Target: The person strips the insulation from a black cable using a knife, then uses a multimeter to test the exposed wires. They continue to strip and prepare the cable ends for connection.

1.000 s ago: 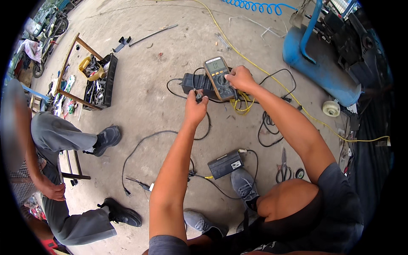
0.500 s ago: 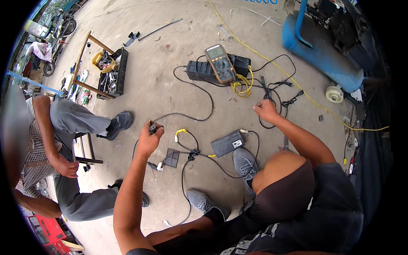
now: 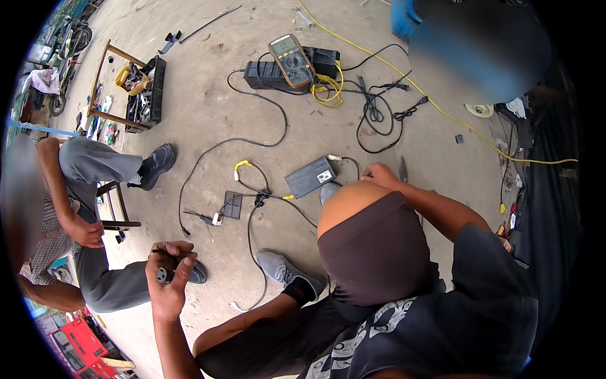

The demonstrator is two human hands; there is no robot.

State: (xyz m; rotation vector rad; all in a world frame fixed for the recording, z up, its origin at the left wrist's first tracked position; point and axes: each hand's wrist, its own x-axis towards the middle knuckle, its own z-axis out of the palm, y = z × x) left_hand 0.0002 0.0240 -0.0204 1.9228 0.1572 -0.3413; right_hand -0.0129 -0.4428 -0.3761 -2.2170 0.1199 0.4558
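Observation:
My left hand is raised at the lower left, closed around a small black plug on the end of a black cable. My right hand rests on my right knee, its fingers curled and partly hidden. Just to its left, a flat grey box with yellow-tipped leads lies on the concrete. Farther off, a yellow-edged multimeter leans on a black box amid coiled black and yellow wires.
Another person sits on a low stool at the left, feet on the floor. A wooden frame and a black tool tray stand at the far left. A blue tank stands at the back. A yellow cord runs right, and pliers lie by my knee.
My left hand has drawn back toward me with the plug in it. My right hand has come off the wires by the multimeter and settled on my knee.

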